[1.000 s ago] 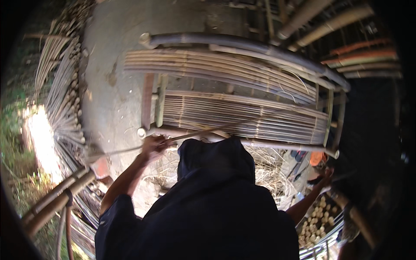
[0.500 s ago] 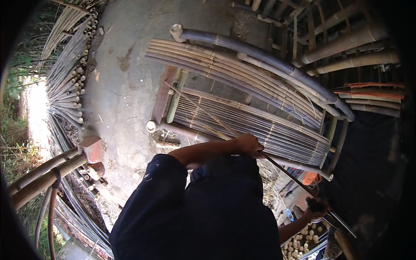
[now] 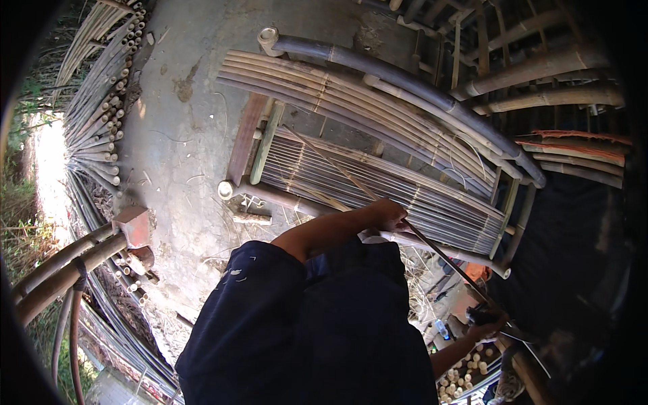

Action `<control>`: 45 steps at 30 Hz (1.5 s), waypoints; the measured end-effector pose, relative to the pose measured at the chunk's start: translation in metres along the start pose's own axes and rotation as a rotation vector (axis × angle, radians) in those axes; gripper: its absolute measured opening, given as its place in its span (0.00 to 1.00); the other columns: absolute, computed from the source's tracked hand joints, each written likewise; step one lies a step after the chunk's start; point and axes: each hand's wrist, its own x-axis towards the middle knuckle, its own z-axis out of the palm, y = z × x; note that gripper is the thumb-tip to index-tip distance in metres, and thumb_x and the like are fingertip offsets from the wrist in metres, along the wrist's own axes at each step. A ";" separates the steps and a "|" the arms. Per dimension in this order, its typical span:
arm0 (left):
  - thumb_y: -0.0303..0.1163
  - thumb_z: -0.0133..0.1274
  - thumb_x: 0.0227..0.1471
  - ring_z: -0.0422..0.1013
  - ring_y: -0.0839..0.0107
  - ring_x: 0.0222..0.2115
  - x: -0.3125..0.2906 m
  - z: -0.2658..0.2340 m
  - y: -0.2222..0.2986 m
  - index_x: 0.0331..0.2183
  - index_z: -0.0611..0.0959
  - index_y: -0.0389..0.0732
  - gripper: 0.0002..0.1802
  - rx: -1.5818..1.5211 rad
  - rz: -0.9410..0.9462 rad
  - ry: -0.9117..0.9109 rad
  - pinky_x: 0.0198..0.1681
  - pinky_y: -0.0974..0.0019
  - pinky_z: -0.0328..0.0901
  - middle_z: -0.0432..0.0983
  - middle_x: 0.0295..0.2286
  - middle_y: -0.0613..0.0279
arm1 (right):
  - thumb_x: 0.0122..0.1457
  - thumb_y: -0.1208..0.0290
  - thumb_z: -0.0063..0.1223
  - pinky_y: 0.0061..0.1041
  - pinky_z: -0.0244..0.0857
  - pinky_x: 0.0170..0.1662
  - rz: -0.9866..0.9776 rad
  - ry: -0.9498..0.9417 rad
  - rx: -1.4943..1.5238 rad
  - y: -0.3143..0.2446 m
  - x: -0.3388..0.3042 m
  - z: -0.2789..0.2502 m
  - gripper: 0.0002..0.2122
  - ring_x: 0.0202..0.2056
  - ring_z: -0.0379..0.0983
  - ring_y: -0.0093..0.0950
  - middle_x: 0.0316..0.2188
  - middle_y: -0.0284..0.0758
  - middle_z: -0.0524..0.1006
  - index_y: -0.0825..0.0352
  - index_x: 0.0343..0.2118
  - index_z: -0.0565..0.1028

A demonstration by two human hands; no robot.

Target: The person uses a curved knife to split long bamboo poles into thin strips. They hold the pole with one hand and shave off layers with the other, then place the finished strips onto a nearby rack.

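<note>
My left hand (image 3: 390, 216) is closed around a long thin bamboo strip (image 3: 332, 163). The strip slants over the bench from its far left side, past my lap, to the lower right. Farther down that strip, my right hand (image 3: 491, 324) is closed around a dark object (image 3: 478, 315), too shadowed to identify, pressed against or close to the strip. Just ahead of me stands a bamboo bench (image 3: 466, 228) with a slatted seat and a backrest of long poles (image 3: 324, 84).
Stacked bamboo poles (image 3: 101, 138) lie along the left. A pole frame with a reddish block (image 3: 131, 226) juts in at lower left. More bamboo furniture (image 3: 540, 74) fills the upper right. Cut bamboo pieces (image 3: 462, 378) and a clear bottle (image 3: 442, 329) lie near my right arm.
The view has shifted slightly, moving the bench a little left in the picture. My left hand is slightly farther forward, still on the strip. The right hand stays near the strip's lower part.
</note>
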 end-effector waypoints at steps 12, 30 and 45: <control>0.58 0.52 0.53 0.77 0.50 0.34 0.025 -0.013 0.009 0.30 0.82 0.40 0.27 0.101 -0.250 0.045 0.38 0.50 0.70 0.80 0.29 0.51 | 0.64 0.48 0.47 0.25 0.64 0.29 0.272 -0.131 0.205 0.033 0.074 0.082 0.22 0.24 0.67 0.24 0.21 0.29 0.70 0.64 0.23 0.72; 0.57 0.41 0.61 0.70 0.37 0.34 0.179 0.037 -0.140 0.33 0.80 0.34 0.32 0.146 -0.577 0.048 0.39 0.44 0.64 0.76 0.30 0.38 | 0.59 0.58 0.53 0.29 0.62 0.20 0.733 -0.254 0.151 0.257 0.215 0.382 0.17 0.16 0.70 0.24 0.13 0.31 0.75 0.63 0.18 0.79; 0.52 0.48 0.60 0.67 0.50 0.25 0.186 0.050 -0.135 0.26 0.75 0.33 0.28 0.066 -0.671 0.028 0.32 0.51 0.61 0.71 0.24 0.44 | 0.62 0.63 0.53 0.26 0.62 0.17 0.872 -0.448 0.151 0.339 0.212 0.450 0.14 0.14 0.68 0.22 0.15 0.32 0.75 0.66 0.23 0.79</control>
